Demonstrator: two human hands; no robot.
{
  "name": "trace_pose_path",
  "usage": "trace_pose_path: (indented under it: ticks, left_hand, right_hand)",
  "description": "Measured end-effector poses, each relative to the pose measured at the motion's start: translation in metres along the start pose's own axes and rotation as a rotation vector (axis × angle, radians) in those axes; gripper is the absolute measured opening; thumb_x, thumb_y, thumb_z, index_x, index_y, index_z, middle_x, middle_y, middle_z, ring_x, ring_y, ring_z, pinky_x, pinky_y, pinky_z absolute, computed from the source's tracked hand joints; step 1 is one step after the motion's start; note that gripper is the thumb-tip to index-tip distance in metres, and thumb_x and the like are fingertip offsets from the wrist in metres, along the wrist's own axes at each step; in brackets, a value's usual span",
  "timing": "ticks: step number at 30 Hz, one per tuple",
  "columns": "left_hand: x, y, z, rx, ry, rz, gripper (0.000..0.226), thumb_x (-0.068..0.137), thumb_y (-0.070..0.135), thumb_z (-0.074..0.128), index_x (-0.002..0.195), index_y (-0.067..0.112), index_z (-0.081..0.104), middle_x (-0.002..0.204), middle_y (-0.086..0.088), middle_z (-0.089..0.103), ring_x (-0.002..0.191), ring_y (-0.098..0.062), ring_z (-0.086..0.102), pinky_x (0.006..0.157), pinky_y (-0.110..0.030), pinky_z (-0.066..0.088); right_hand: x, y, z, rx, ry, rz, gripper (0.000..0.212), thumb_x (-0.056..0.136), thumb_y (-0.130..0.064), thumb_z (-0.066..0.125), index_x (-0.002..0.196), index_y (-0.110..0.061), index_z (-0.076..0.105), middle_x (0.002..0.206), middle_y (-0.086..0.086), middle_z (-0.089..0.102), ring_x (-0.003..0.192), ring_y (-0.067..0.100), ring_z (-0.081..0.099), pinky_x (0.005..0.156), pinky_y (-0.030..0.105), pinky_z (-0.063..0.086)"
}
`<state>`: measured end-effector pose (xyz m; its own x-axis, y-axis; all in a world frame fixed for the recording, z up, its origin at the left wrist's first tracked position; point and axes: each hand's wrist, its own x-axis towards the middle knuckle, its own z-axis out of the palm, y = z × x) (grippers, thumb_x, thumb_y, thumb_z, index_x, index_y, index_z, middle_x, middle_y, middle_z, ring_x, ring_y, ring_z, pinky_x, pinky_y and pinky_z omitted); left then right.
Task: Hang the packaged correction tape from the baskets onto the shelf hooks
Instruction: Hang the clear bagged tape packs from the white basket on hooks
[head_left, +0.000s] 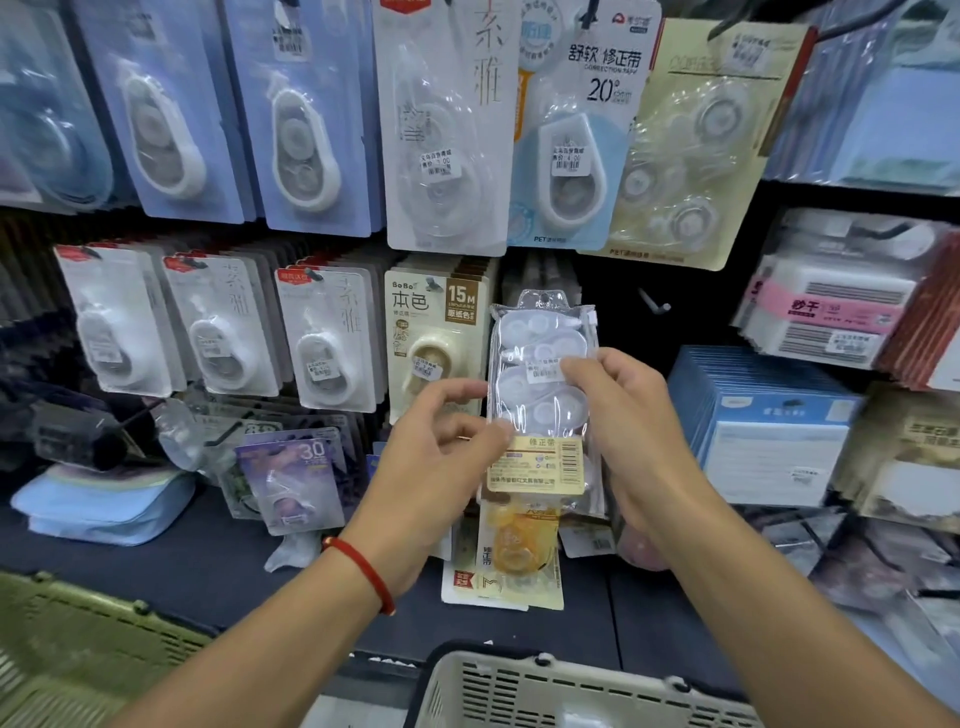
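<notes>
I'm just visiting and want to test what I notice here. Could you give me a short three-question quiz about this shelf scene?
1. True or false: both the left hand and the right hand hold the clear correction tape pack.
2. What is worn on the left wrist? A) a watch B) a red string bracelet C) nothing
3. Fill in: the bare shelf hook sticks out to the ____ of the held pack's top.

Key: 1 true; 2 B; 3 right.
</notes>
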<state>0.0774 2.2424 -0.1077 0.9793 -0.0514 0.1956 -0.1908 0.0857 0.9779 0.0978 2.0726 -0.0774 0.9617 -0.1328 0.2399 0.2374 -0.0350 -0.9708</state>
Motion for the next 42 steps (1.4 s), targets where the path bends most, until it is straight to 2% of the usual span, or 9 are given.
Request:
trace_pose_path:
  ticks: [4, 9, 12, 16, 21, 27, 31, 35, 42]
  left_hand:
    - [-0.002, 0.005, -0.001, -0.083, -0.007, 0.057, 0.031, 0.096, 0.009, 0.071, 0.124, 0.022, 0.065, 0.072, 0.005, 0.069, 0.07, -0.003, 0.07, 0.055, -0.015, 0.053]
    - [-0.002, 0.006, -0.003, -0.118, 0.003, 0.058, 0.033, 0.095, 0.009, 0.073, 0.126, 0.02, 0.066, 0.08, 0.0, 0.074, 0.074, -0.01, 0.075, 0.058, -0.021, 0.058]
    - [-0.003, -0.001, -0.008, 0.219, 0.036, 0.078, 0.038, 0.093, 0.017, 0.078, 0.125, 0.032, 0.066, 0.101, 0.006, 0.074, 0.091, -0.013, 0.074, 0.083, -0.035, 0.064]
    - [0.005, -0.008, -0.02, 0.737, 0.144, 0.303, 0.055, 0.089, 0.006, 0.072, 0.139, 0.026, 0.061, 0.133, 0.011, 0.057, 0.129, -0.008, 0.053, 0.113, -0.026, 0.042]
    - [0.015, -0.016, -0.022, 0.909, 0.178, 0.435, 0.074, 0.083, -0.002, 0.072, 0.152, 0.017, 0.051, 0.159, -0.003, 0.036, 0.148, -0.018, 0.029, 0.112, 0.001, 0.008]
    - [0.019, -0.028, -0.024, 1.014, 0.127, 0.465, 0.087, 0.078, -0.002, 0.074, 0.156, 0.021, 0.043, 0.167, -0.003, 0.019, 0.151, -0.021, 0.022, 0.121, -0.03, 0.024]
    - [0.02, -0.031, -0.028, 1.057, 0.126, 0.462, 0.089, 0.078, -0.001, 0.073, 0.157, 0.021, 0.041, 0.168, -0.003, 0.017, 0.151, -0.021, 0.019, 0.121, -0.032, 0.023]
    - [0.019, -0.034, -0.031, 1.076, 0.096, 0.452, 0.089, 0.08, -0.001, 0.072, 0.159, 0.022, 0.038, 0.17, -0.002, 0.012, 0.154, -0.023, 0.017, 0.121, -0.029, 0.019]
    - [0.016, -0.036, -0.03, 1.051, 0.069, 0.441, 0.091, 0.082, -0.001, 0.069, 0.163, 0.024, 0.033, 0.174, 0.002, 0.003, 0.156, -0.019, 0.015, 0.117, -0.025, 0.024]
  right_hand:
    - [0.001, -0.002, 0.005, 0.049, 0.04, 0.048, 0.032, 0.096, -0.032, 0.063, 0.101, 0.0, 0.068, 0.1, 0.03, 0.072, 0.077, 0.031, 0.067, 0.07, 0.051, 0.056]
    - [0.002, 0.004, 0.002, 0.063, 0.027, 0.062, 0.026, 0.098, -0.033, 0.065, 0.1, -0.009, 0.074, 0.089, 0.01, 0.08, 0.077, 0.026, 0.08, 0.063, 0.041, 0.063]
    - [0.001, 0.02, 0.006, -0.114, 0.129, -0.012, 0.021, 0.086, -0.042, 0.064, 0.097, -0.025, 0.071, 0.083, -0.001, 0.078, 0.071, 0.018, 0.076, 0.061, 0.043, 0.061]
    - [0.027, 0.052, 0.014, -0.245, 0.211, -0.079, 0.005, 0.1, -0.034, 0.063, 0.103, -0.035, 0.066, 0.088, -0.002, 0.076, 0.078, 0.02, 0.074, 0.072, 0.049, 0.061]
    - [0.076, 0.071, 0.02, -0.281, 0.342, -0.063, 0.014, 0.101, -0.04, 0.066, 0.108, -0.028, 0.066, 0.089, -0.009, 0.073, 0.085, 0.007, 0.071, 0.066, 0.019, 0.049]
    - [0.07, 0.087, 0.019, -0.692, 0.54, -0.381, 0.04, 0.098, -0.034, 0.069, 0.129, -0.012, 0.054, 0.124, 0.006, 0.056, 0.104, 0.018, 0.056, 0.075, 0.017, 0.037]
    - [0.07, 0.1, 0.01, -1.223, 0.244, -0.802, 0.05, 0.095, -0.007, 0.067, 0.144, -0.011, 0.058, 0.155, 0.016, 0.049, 0.141, 0.033, 0.046, 0.109, 0.048, 0.044]
    - [0.08, 0.095, 0.006, -1.414, 0.056, -0.606, 0.073, 0.094, -0.013, 0.064, 0.161, -0.024, 0.037, 0.175, 0.006, 0.019, 0.161, 0.027, 0.018, 0.125, 0.056, 0.027]
    - [0.073, 0.078, -0.005, -1.389, -0.151, -0.547, 0.084, 0.089, -0.007, 0.065, 0.164, -0.022, 0.031, 0.177, 0.008, 0.007, 0.163, 0.029, 0.01, 0.121, 0.051, 0.039]
